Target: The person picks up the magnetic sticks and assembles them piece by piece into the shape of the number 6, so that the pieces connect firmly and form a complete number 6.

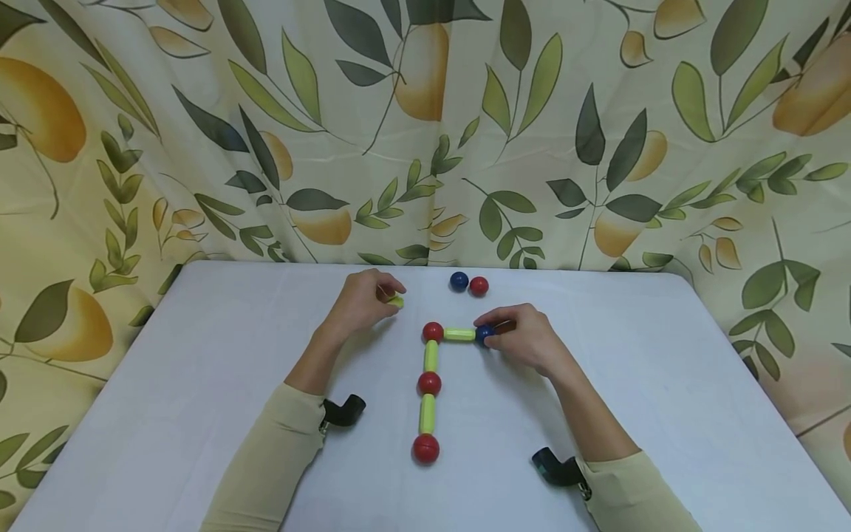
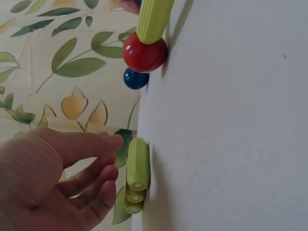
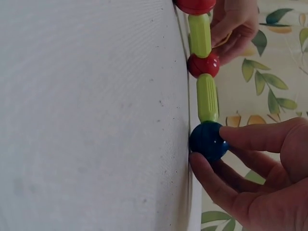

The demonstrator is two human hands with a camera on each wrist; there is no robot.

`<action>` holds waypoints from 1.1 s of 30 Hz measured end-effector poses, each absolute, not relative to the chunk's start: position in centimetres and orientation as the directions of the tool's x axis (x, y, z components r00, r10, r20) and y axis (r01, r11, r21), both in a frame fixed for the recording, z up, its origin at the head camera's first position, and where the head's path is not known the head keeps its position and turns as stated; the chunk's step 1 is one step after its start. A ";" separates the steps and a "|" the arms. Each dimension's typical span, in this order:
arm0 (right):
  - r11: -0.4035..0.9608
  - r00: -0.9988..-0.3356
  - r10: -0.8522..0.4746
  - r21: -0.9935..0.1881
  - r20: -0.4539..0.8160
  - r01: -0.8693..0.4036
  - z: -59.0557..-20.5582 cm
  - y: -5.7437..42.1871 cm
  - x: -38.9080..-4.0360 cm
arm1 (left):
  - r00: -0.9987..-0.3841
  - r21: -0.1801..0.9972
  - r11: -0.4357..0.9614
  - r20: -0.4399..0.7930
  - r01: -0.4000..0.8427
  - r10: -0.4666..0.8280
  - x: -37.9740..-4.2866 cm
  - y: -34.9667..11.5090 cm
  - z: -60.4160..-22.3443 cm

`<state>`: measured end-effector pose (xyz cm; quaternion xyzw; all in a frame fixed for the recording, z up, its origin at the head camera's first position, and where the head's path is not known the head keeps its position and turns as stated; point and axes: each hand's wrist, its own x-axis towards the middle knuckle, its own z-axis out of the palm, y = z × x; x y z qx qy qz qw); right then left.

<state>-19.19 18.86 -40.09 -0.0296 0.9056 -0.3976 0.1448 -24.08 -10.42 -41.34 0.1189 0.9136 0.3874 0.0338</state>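
Grip on the right (image 1: 521, 338) is found grasping a blue ball (image 1: 484, 335) between thumb and fingertips, the ball meeting the end of a yellow-green rod (image 1: 459, 335). We trace that rod leftward from the right grip to a corner red ball (image 1: 433, 331), where the chain turns toward the person: a second rod (image 1: 431, 356), a middle red ball (image 1: 429, 383), a third rod (image 1: 427, 414) and a near red ball (image 1: 425, 448), all left of the right grip. The left grip (image 1: 362, 301) we record as released, loosely bent beside three bunched rods (image 2: 139, 163); we cannot tell whether it touches them. Measured from this left grip, the chain lies to the right and extends nearer the person. Beyond the right grip, slightly to its left, we note a loose blue ball (image 1: 459, 281) and a loose red ball (image 1: 479, 287), just beside one another. These loose balls and the bunched rods lie on the white-covered desk (image 1: 698, 414). Behind both grips hangs a leaf-and-fruit curtain (image 1: 518, 162); closer to the person than the left grip, we observe a black wrist device (image 1: 344, 411) at the cuff of a pale sleeve (image 1: 266, 458).
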 end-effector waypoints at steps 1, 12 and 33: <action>0.682 -0.956 -0.169 -0.729 -0.238 0.061 -40.1 18.9 -19.2 | -0.970 0.710 0.679 0.027 0.188 0.240 -24.0 -10.4 -41.4; 0.680 -0.957 -0.182 -0.732 -0.226 0.044 -40.3 19.0 -19.4 | -0.975 0.630 0.756 0.002 0.175 0.224 -23.7 -9.6 -42.1; 0.681 -0.958 -0.179 -0.731 -0.224 0.044 -40.3 19.1 -19.4 | -0.965 0.534 0.816 0.001 0.222 0.262 -23.5 -9.0 -41.9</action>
